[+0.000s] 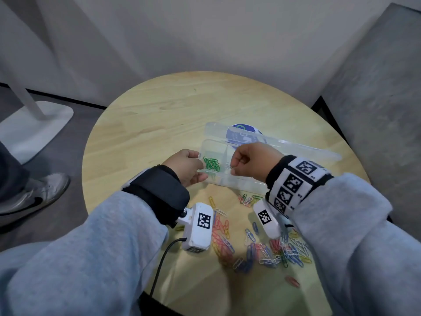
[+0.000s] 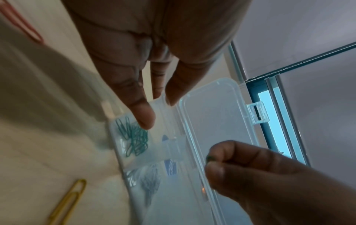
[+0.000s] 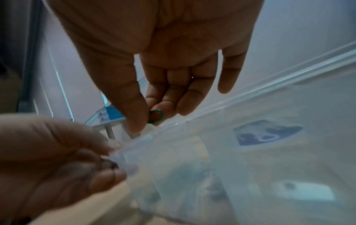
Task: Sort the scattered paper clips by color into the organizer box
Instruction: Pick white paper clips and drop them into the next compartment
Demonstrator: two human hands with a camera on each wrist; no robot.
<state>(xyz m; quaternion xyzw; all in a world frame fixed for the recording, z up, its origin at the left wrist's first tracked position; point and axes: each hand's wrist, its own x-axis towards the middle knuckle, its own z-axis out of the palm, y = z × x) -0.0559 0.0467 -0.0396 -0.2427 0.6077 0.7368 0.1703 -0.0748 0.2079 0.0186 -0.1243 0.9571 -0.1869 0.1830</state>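
A clear organizer box (image 1: 239,182) lies open on the round wooden table (image 1: 159,115), its lid (image 1: 296,147) folded back. Green paper clips (image 1: 211,164) fill its leftmost compartment (image 2: 134,141). My left hand (image 1: 186,167) grips the box's left end, thumb (image 2: 142,112) on the rim above the green clips. My right hand (image 1: 248,163) hovers over the box's middle and pinches a green paper clip (image 3: 157,115) between thumb and forefinger. A mixed pile of coloured paper clips (image 1: 268,249) lies scattered on the near side of the table.
A blue-and-white round label (image 1: 243,133) shows through the lid. Loose yellow (image 2: 67,199) and red (image 2: 21,25) clips lie near my left wrist. A white stand base (image 1: 34,126) and another person's shoe (image 1: 34,197) are on the floor at left.
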